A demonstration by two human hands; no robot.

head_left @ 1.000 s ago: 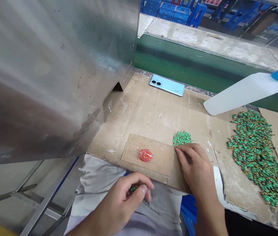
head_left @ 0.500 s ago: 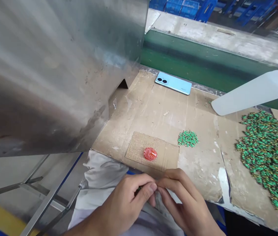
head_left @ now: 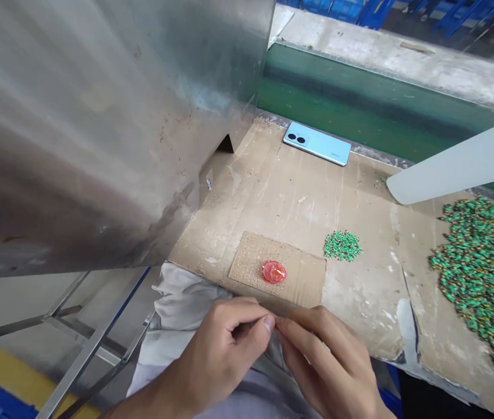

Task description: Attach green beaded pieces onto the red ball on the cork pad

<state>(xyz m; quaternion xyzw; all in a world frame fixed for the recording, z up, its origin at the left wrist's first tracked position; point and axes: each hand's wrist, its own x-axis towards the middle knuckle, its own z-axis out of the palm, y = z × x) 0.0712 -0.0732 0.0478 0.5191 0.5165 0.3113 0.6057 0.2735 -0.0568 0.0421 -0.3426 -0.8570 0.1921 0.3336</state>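
Note:
My left hand (head_left: 231,343) and my right hand (head_left: 323,355) meet fingertip to fingertip in front of the table's near edge, over my lap. Both are closed in a pinch; whatever lies between the fingers is too small or hidden to make out. Just beyond them a piece of cardboard (head_left: 305,278), sprinkled with fine grains, bears a small shiny red oval dish (head_left: 274,272). To its right lies a small pile of green pieces with dark ends (head_left: 343,245). A much larger heap of green and yellowish pieces (head_left: 482,279) spreads at the right.
A light blue phone (head_left: 316,144) lies at the table's back edge, before a green strip (head_left: 360,110). A white bottle-like container (head_left: 460,163) leans in from the right. A big metal housing (head_left: 111,128) walls off the left. Metal legs (head_left: 93,337) stand below it.
The view has shifted slightly, so the table things appear a little farther right. My hands stay together, fingertips still pinched, with a small change in finger position.

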